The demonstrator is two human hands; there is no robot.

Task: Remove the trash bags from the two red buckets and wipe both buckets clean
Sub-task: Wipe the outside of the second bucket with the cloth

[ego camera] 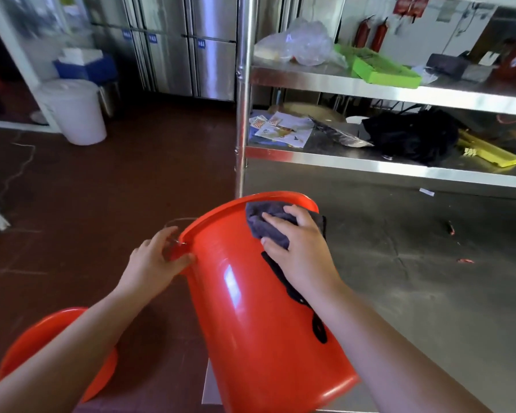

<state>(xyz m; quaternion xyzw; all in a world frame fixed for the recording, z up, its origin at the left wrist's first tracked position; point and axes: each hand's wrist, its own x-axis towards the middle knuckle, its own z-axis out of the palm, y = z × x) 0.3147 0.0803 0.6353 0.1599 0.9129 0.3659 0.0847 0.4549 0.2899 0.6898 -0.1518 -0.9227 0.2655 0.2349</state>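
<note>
While left hand (158, 257) grips the tilted bucket (259, 308) rim, press the cloth (265, 223) flat under right hand (298, 242), wiping wall evenly

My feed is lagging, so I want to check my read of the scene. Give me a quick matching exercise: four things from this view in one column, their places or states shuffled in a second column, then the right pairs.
Things:
1. grey cloth
2. left hand
3. second red bucket
4. green tray

Places or states:
A. on the upper steel shelf
B. low on the left, partly behind the left forearm
C. pressed on the tilted red bucket under the right hand
D. gripping the tilted bucket's rim by the handle mount

Pairs: 1-C, 2-D, 3-B, 4-A
</note>
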